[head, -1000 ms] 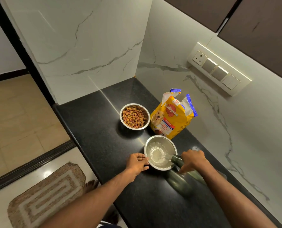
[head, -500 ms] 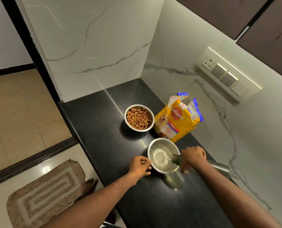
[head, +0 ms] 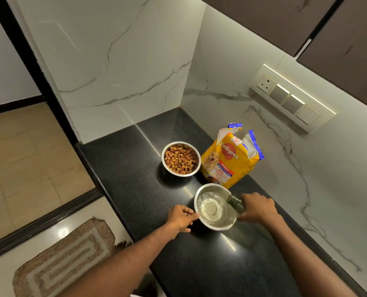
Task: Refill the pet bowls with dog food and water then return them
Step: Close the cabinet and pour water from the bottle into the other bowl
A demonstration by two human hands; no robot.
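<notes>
My left hand (head: pixel 179 218) pinches the near-left rim of the round stainless-steel water bowl (head: pixel 215 207), which sits on the black speckled granite countertop (head: pixel 122 168) just in front of me. My right hand (head: pixel 256 209) wraps around the neck of the dark green metal bottle (head: pixel 235 203), which is tilted with its mouth over the bowl's right rim. Clear water covers the bowl's floor; I cannot tell from this angle whether any is leaving the mouth now. The second round steel bowl (head: pixel 181 159), filled with brown kibble, stands farther back, just beside the upright yellow dog-food bag (head: pixel 229 160) with its torn-open top. Handling judgement: the water bowl is rigid, thin-walled and probably slick when wet, and the liquid will slosh with any tilt or jerk. It should be taken by opposite sides of the rim with both hands, kept level, and moved slowly. The kibble bowl is likely lighter and tolerant of small tilts; a grip under the rim should suffice. The bottle must first be set upright, clear of both bowls.
</notes>
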